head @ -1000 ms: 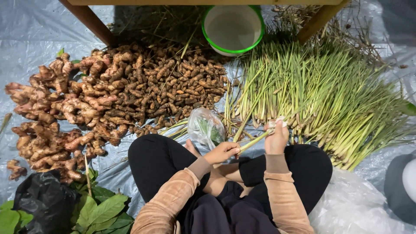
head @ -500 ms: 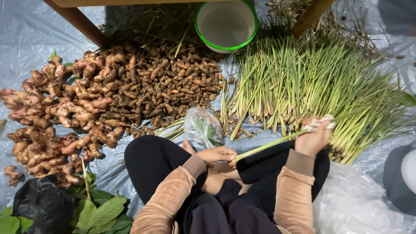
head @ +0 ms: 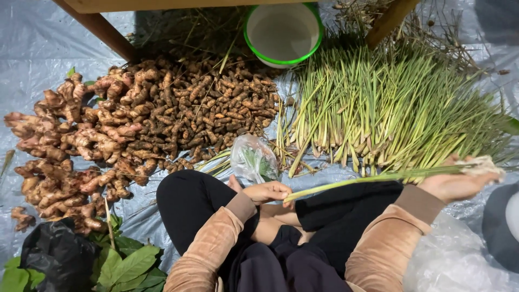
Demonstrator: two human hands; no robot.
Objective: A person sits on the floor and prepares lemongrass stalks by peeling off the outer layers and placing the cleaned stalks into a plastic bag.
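I sit cross-legged on a plastic sheet. A long green lemongrass stalk [head: 373, 179] stretches across my lap between my two hands. My left hand [head: 268, 192] grips its thin end near my knee. Out at the right, my right hand [head: 459, 181] holds its pale root end. A big heap of lemongrass stalks [head: 389, 108] lies just beyond my hands. A small clear plastic bag [head: 253, 159] with green bits in it rests by my left knee.
A pile of small brown rhizomes [head: 216, 108] and a pile of larger ginger-like roots [head: 70, 146] lie at the left. A green-rimmed white bowl [head: 283, 31] stands under a wooden table with a leg [head: 102, 31]. A black bag [head: 57, 255] and green leaves [head: 127, 265] are at bottom left.
My right hand has swung outward to the right with the stalk's root end, so the stalk now lies stretched across my lap. My left hand stayed near my knee.
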